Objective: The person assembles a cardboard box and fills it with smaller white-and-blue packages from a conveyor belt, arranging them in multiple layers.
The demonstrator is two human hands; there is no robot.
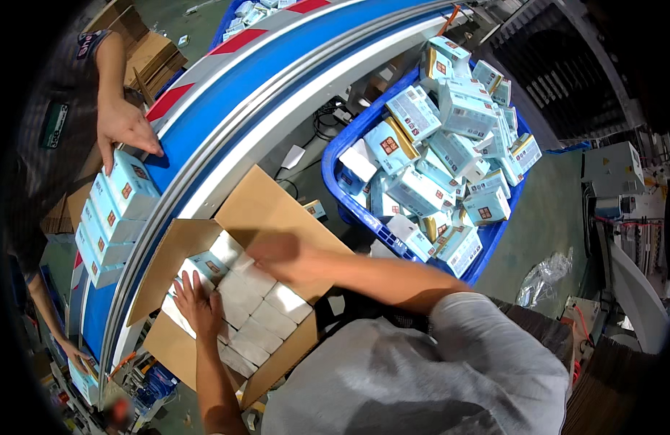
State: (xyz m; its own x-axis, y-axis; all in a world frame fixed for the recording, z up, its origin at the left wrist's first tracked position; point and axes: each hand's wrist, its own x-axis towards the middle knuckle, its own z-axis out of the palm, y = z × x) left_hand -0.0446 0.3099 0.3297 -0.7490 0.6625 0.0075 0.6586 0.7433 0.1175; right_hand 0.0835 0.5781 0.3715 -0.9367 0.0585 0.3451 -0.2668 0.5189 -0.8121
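The left hand (197, 304) lies flat and open on the small boxes (259, 304) in the cardboard carton (168, 341). The right hand (284, 255) is blurred above them; its grip cannot be told. A bump could knock the neat rows crooked. The blue bin (349, 196) beyond could spill

Seen from a single head-worn fisheye camera, looking steeply down from above the wearer's grey-sleeved shoulder (451, 362) onto an open cardboard carton (237, 290) close below. Framed near enough that the carton and the wearer's forearms fill the lower centre, with a blue crate of small boxes (349, 156) at upper right and a curved blue conveyor (277, 65) bending across the upper left, straight edges bowed toward the dark round rim. Caught at the left edge, a co-worker's hand (125, 127) on stacked boxes beside the conveyor.
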